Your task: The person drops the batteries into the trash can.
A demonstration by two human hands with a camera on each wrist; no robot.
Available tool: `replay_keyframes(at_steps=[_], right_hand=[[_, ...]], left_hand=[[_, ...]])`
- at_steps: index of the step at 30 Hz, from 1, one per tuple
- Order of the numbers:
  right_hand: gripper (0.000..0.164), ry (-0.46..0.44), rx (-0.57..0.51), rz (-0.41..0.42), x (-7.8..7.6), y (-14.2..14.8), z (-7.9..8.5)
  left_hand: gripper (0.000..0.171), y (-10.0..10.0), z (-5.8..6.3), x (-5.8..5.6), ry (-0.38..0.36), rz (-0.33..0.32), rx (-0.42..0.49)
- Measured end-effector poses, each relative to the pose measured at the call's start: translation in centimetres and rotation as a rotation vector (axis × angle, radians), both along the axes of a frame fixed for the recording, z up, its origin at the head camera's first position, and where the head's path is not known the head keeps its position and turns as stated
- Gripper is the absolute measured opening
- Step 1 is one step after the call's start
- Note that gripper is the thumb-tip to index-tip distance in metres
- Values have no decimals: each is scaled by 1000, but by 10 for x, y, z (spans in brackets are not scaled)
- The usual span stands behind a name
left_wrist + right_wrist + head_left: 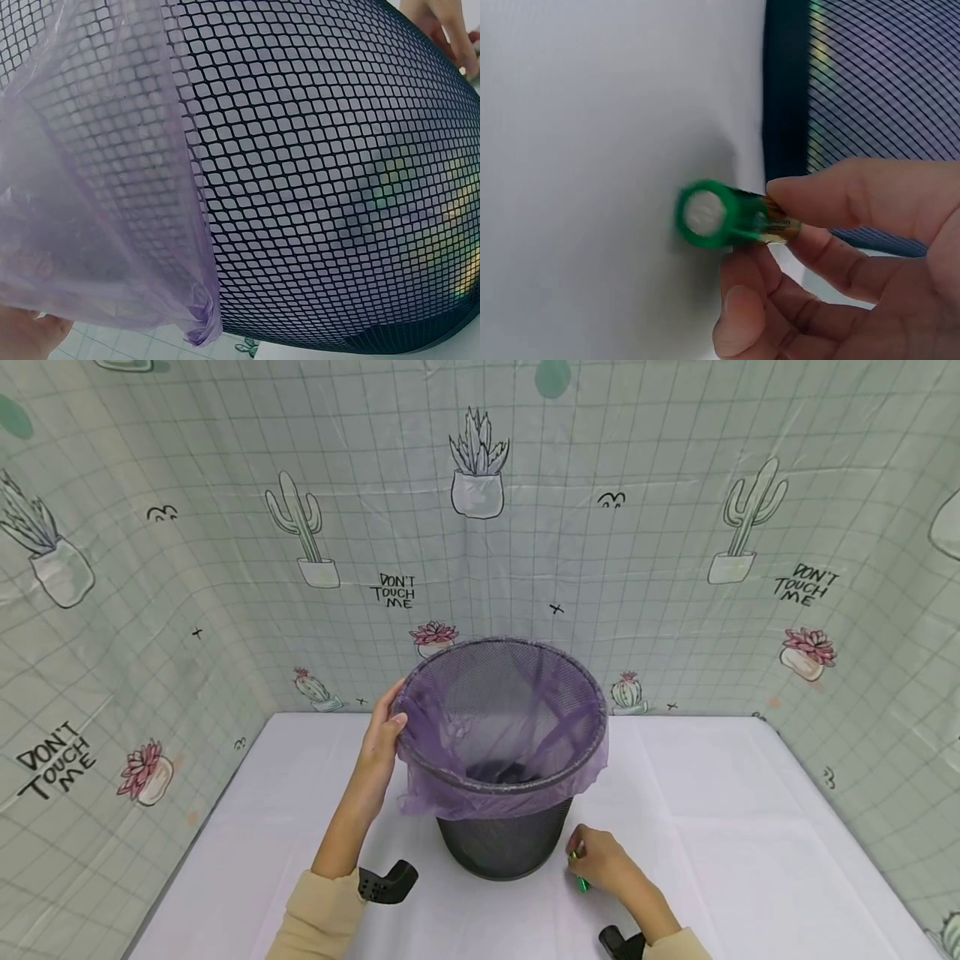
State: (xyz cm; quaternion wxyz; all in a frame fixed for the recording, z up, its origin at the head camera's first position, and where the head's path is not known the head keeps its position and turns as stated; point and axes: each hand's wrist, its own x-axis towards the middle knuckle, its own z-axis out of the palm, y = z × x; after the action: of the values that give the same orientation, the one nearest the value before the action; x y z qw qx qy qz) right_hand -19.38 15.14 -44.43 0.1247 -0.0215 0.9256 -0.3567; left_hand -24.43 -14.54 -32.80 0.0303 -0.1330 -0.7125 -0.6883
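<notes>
A black mesh wastebasket [501, 847] stands upright on the table, lined with a translucent purple bin bag [504, 804] folded down over its rim. My left hand [380, 739] grips the rim on the left side, thumb at the top edge and fingers outside against the bag. To the lower right of the basket, my right hand [602, 862] pinches a green and gold battery [739, 217] between thumb and fingers, close to the basket's base. The battery's flat, silvery end faces the right wrist camera. Blurred green and yellow shapes [390, 180] show through the mesh in the left wrist view.
White cloth covers the table [720, 827]. Behind and at both sides hangs a grid-patterned sheet [525, 552] printed with cacti. Black wrist devices sit at the left [387, 882] and right [621, 943] forearms.
</notes>
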Motion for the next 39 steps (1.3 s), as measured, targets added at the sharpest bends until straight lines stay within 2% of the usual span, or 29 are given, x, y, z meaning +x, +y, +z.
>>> replay_keyframes(at_steps=[6, 13, 24, 33, 39], right_hand=[[13, 42, -13, -11, 5, 11, 19], [10, 177, -22, 54, 9, 22, 56], [10, 343, 41, 68, 8, 37, 100], [10, 543, 42, 52, 14, 49, 155], [13, 646, 59, 6, 13, 58, 186]], left_hand=[[56, 0, -1, 1, -19, 6, -3], [56, 0, -1, 0, -2, 1, 5], [56, -1, -1, -1, 6, 2, 5], [56, -2, -2, 0, 15, 4, -2], [57, -1, -1, 0, 5, 6, 11]])
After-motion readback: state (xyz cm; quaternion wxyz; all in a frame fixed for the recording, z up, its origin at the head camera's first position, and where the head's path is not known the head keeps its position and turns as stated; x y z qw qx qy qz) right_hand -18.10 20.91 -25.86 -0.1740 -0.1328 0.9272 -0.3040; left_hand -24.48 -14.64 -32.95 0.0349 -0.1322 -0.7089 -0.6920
